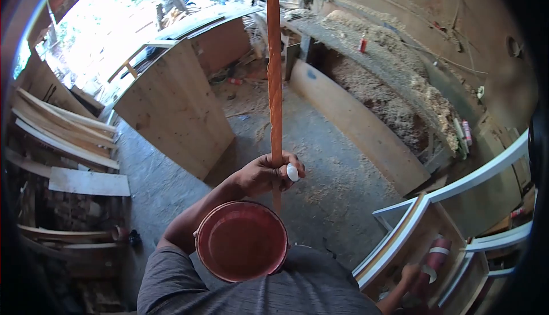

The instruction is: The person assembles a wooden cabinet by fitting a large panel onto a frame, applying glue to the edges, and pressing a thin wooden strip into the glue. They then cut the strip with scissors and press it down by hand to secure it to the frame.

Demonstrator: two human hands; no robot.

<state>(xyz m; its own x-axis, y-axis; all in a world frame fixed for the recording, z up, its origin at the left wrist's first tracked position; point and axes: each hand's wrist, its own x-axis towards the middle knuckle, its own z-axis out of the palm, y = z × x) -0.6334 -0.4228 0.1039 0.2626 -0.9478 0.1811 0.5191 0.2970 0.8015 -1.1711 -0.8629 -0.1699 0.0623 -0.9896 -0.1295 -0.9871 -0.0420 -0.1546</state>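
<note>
My left hand [269,175] is closed around a long, narrow wooden strip [275,80] coated reddish-brown, which points away from me. The white rounded end [292,171] of a small object shows at the same fingers; its kind is not clear. Just below that hand, close to my shirt, is a round bucket [243,240] with reddish-brown liquid inside. At the lower right, my right hand [408,275] has its fingers bent beside a dark red roll [437,258] with white bands. Whatever its fingers hold is hidden.
White-edged wooden frames [423,206] stand at my right. A large wooden panel [177,106] stands ahead to the left. Stacked boards [68,126] line the left side. A long curved board [354,123] fronts a heap of shavings [372,86] beneath a workbench [394,60].
</note>
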